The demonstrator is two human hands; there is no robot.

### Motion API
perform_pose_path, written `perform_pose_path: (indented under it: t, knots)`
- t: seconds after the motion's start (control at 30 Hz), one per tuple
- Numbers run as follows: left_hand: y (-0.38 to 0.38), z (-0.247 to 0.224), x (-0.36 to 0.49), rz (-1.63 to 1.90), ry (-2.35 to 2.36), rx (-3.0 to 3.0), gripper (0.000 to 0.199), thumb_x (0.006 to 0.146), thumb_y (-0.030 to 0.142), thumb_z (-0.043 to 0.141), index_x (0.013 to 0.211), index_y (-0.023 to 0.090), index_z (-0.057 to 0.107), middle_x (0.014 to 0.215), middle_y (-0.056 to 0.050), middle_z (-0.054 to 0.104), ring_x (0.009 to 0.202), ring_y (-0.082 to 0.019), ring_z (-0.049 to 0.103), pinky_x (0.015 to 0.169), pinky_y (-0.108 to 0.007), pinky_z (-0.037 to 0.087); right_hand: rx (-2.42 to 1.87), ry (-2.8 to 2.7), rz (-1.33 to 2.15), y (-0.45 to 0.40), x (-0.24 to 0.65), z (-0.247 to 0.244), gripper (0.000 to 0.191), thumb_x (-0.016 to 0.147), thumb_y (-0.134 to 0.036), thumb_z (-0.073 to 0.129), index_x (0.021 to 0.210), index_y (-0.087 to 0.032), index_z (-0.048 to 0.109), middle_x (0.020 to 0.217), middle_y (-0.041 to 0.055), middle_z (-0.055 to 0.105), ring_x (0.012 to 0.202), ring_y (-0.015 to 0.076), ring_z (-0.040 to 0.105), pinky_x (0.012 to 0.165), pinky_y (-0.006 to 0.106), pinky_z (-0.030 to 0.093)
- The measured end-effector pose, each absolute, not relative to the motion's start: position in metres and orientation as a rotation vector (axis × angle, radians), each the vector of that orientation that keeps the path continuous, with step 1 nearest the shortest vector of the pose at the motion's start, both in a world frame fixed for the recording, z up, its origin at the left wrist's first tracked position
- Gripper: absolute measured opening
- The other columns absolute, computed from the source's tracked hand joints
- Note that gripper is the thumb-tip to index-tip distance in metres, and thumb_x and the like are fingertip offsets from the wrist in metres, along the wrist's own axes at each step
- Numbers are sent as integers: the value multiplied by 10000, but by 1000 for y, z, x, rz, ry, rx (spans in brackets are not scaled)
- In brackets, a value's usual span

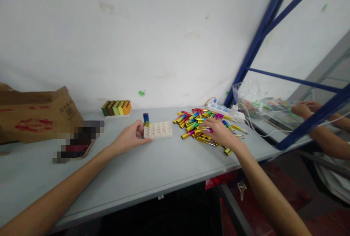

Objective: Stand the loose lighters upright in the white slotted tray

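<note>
My left hand (133,134) grips the left end of a white tray (158,137) with rows of holes, thumb along its front side. One shiny blue-and-yellow tube (146,119) stands upright in the tray's back left corner, right by my left fingers. My right hand (218,131) is over a pile of shiny tubes (188,125) in yellow, red, green, blue and pink. Its fingers are apart and reach down among the tubes, with no tube visibly gripped; the fingertips are partly lost against the pile.
A filled block of coloured tubes (116,107) stands by the wall. To the left are a cardboard box (35,115) and a blurred-out phone-like object (79,148). A power strip (225,111) with cables lies behind the pile. Past the blue frame (246,61), another person's hands (303,109) work.
</note>
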State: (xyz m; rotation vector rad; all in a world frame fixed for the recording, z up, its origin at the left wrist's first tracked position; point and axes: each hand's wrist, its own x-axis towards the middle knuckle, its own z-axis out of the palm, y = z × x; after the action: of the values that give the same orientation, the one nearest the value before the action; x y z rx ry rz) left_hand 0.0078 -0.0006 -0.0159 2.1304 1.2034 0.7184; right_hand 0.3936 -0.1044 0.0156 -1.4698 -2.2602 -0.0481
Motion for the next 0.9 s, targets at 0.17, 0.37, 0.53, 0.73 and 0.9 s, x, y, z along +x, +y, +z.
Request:
perform_pose_path:
  t: [0.17, 0.37, 0.53, 0.73, 0.9]
  knots:
    - [-2, -17, 8, 714, 1210, 2174, 524, 637, 523, 777, 812, 255, 361, 708, 74, 578, 559, -125, 504, 519, -228, 346, -1419, -2478, -108, -47, 385, 18, 241, 889, -164, 669, 1119, -195, 735, 1140, 134, 673, 1107, 292, 630, 1009, 468, 487]
    - [-1, -19, 9, 726, 1206, 2185, 520, 635, 500, 794, 819, 254, 375, 776, 48, 624, 597, -138, 526, 546, -240, 374, -1475, -2658, 71, -25, 392, 22, 179, 829, -158, 738, 1005, -193, 743, 1123, 109, 674, 1058, 266, 653, 965, 409, 510]
    - [-1, -19, 8, 735, 1223, 2194, 521, 634, 521, 799, 829, 252, 398, 769, 52, 613, 607, -144, 530, 553, -247, 382, -1505, -2622, 146, -31, 391, 24, 171, 827, -187, 746, 998, -182, 746, 1055, 100, 708, 986, 263, 673, 918, 392, 515]
    - [-1, -18, 9, 733, 1222, 2179, 526, 617, 521, 805, 818, 250, 401, 748, 58, 608, 598, -140, 511, 552, -252, 369, -1434, -2481, 122, -32, 395, 33, 207, 928, -311, 654, 1056, -176, 745, 1047, 102, 733, 955, 235, 682, 875, 347, 513]
    - [-1, -19, 8, 732, 1231, 2202, 517, 631, 511, 798, 818, 250, 393, 757, 58, 615, 610, -137, 514, 564, -250, 361, -1378, -2568, 38, 12, 374, 34, 247, 927, -204, 617, 1131, -162, 750, 1115, 133, 738, 1002, 239, 683, 926, 339, 500]
